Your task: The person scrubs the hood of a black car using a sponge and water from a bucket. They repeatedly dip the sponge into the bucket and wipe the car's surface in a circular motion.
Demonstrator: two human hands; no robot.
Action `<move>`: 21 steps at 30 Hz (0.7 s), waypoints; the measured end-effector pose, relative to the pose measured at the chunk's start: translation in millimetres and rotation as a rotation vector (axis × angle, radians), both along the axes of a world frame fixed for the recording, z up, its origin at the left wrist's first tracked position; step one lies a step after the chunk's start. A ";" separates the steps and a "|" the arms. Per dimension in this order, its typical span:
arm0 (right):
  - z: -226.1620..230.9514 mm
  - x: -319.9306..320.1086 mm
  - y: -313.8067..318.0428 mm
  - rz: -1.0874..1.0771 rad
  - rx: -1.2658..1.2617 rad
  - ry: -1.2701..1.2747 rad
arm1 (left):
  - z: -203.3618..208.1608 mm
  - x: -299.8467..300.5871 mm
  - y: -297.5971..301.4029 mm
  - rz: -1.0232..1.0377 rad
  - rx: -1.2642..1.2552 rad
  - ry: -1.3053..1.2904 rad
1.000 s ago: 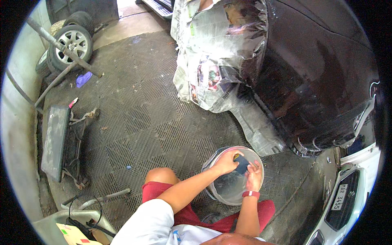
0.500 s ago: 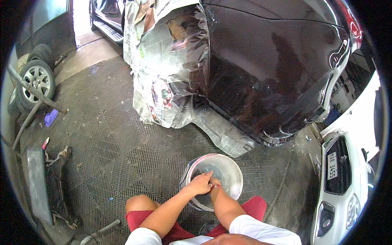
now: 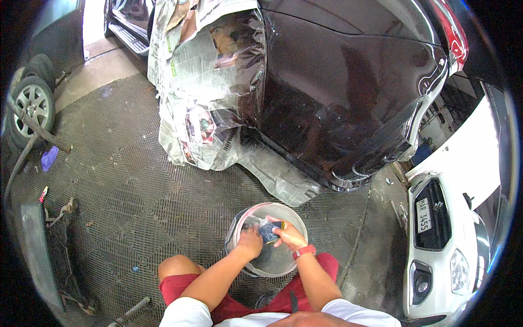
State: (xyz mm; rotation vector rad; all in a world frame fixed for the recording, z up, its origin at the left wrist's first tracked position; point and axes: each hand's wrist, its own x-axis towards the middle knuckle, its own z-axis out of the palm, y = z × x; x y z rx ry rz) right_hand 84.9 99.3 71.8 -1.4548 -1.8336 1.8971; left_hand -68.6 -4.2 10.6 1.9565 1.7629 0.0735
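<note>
I crouch over a round pale bucket [image 3: 243, 219] of water on the floor between my knees. My left hand [image 3: 249, 242] and my right hand [image 3: 289, 236] are both inside it, gripping a small dark blue pad [image 3: 269, 232] between them at the water's surface. A red band sits on my right wrist [image 3: 304, 252]. Just beyond the bucket stands a dark maroon car [image 3: 338, 92], its panel glossy.
Newspaper masking [image 3: 201, 98] covers the car's left part and trails onto the patterned floor [image 3: 125, 185]. A white car [image 3: 441, 229] stands at the right. A spare wheel [image 3: 30, 106], metal bars and a dark bumper part [image 3: 38, 245] lie at the left.
My view has swung right and up, so the dark car fills more of the picture. My hands stayed in the bucket, still working the blue pad.
</note>
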 end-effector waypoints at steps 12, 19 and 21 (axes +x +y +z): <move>374.6 -168.1 37.8 0.369 1.588 0.063 | 3.6 -39.2 20.4 0.339 0.497 -0.081; 420.2 -200.6 124.4 0.592 2.475 -0.532 | 6.5 -47.7 20.6 0.429 0.075 -0.080; 417.7 -172.9 128.7 0.542 2.425 -0.700 | -3.4 -57.5 16.3 0.468 0.159 -0.104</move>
